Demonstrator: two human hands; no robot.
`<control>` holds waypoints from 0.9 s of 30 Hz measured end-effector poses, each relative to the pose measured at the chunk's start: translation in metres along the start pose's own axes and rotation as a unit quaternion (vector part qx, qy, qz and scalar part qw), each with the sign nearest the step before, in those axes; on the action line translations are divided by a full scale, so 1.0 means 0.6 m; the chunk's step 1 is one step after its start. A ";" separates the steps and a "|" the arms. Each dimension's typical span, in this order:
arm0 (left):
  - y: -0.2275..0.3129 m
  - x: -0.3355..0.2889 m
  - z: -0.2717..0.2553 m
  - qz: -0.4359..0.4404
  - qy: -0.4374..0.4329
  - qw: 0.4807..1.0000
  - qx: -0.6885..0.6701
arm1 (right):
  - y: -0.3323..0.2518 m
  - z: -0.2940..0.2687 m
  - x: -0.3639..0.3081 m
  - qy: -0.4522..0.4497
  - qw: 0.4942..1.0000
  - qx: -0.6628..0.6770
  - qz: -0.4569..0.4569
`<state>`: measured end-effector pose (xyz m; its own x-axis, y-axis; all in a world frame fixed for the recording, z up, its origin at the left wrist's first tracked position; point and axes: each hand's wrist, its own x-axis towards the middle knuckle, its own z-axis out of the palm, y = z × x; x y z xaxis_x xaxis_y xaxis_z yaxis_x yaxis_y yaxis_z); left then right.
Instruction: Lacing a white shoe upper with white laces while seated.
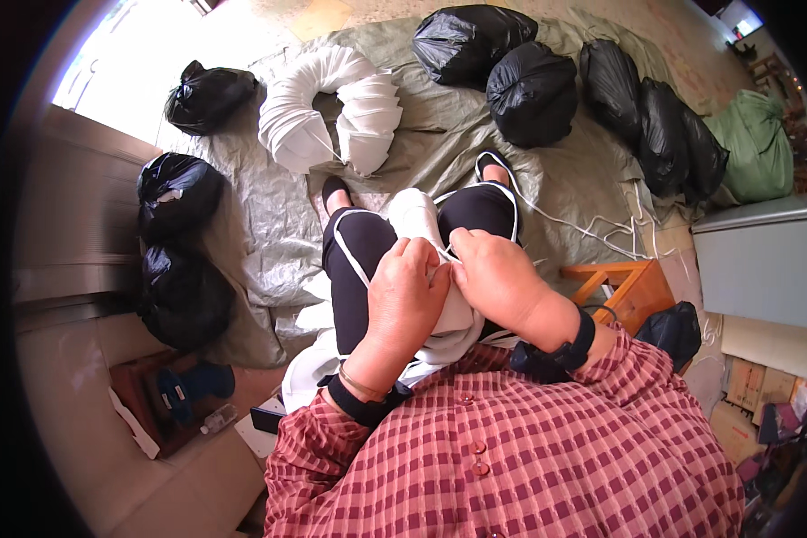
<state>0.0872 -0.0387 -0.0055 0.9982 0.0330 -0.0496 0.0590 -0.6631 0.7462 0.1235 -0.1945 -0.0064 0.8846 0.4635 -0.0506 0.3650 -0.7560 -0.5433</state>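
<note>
My left hand (406,289) and my right hand (498,273) meet over my lap, both closed, thumbs and fingertips pinching a thin white cord. Its visible length (354,255) loops round my left knee, and more passes by my right knee toward the floor. Beneath and between the hands lies a white, soft-looking piece (414,215), rounded at its far end, with layered white folds nearer my body. My fingers partly cover it, so its kind is unclear. Ahead of my feet, a ring of many stacked white pleated pieces (287,112) rests on the ground sheet.
A grey-green sheet (439,143) covers the floor. Black bags lie at left (184,296) and far right (533,94), with a green sack (753,143). Loose cord (614,235) trails near an orange wooden stool (637,291). Cardboard (90,224) stands left; a grey-white cabinet (767,260) stands right.
</note>
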 end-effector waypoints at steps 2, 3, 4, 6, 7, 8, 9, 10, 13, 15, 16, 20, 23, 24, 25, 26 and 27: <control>0.001 0.001 -0.001 0.006 -0.009 0.999 0.038 | 0.008 -0.005 0.009 -0.035 0.999 0.010 -0.025; 0.002 0.001 -0.001 0.006 -0.006 0.999 0.039 | 0.014 -0.005 0.012 -0.035 0.998 0.041 -0.024; 0.004 0.001 -0.003 0.004 -0.015 0.998 0.057 | 0.024 -0.002 0.015 -0.034 0.998 0.041 -0.026; 0.006 0.000 -0.004 0.001 -0.022 0.997 0.077 | 0.042 0.000 0.025 -0.062 0.990 0.093 -0.083; 0.006 -0.002 -0.004 0.006 -0.024 0.996 0.082 | 0.047 -0.004 0.029 -0.076 0.987 0.111 -0.091; 0.006 -0.003 -0.004 0.010 -0.027 0.996 0.088 | 0.048 -0.007 0.027 -0.075 0.987 0.112 -0.092; 0.003 -0.003 -0.002 0.010 -0.025 0.996 0.089 | 0.049 -0.012 0.027 -0.081 0.985 0.116 -0.102; -0.002 -0.003 0.001 0.017 -0.019 0.996 0.090 | 0.050 -0.015 0.026 -0.086 0.983 0.121 -0.111; -0.001 -0.005 0.003 0.036 -0.016 0.992 0.118 | 0.054 -0.010 0.017 -0.062 0.983 0.138 -0.100; 0.001 -0.003 0.003 0.045 -0.020 0.988 0.143 | 0.058 -0.004 0.016 -0.055 0.978 0.174 -0.100; 0.003 0.004 0.002 0.102 -0.054 0.963 0.243 | 0.058 -0.001 0.015 -0.049 0.972 0.208 -0.099; 0.021 0.031 -0.015 0.291 -0.124 0.842 0.437 | 0.066 0.001 0.020 -0.033 0.963 0.245 -0.103; -0.001 0.044 -0.025 0.369 -0.132 0.800 0.454 | 0.050 -0.011 0.019 -0.049 0.972 0.204 -0.103; -0.001 0.048 -0.028 0.403 -0.145 0.781 0.454 | 0.046 -0.015 0.016 -0.059 0.973 0.207 -0.082; 0.000 0.041 -0.031 0.413 -0.099 0.782 0.455 | 0.043 -0.017 0.014 -0.070 0.973 0.210 -0.061; 0.001 0.028 -0.037 0.411 -0.099 0.783 0.457 | 0.037 -0.016 0.008 -0.072 0.973 0.210 -0.064; 0.017 0.013 -0.049 0.406 -0.104 0.797 0.435 | 0.032 -0.017 -0.002 -0.039 0.976 0.209 -0.052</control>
<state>0.0960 -0.0231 0.0212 0.6765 -0.7355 0.0374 -0.7239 -0.6734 -0.1503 0.1322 -0.2143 -0.0081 0.8179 0.5745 -0.0314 0.2873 -0.4551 -0.8428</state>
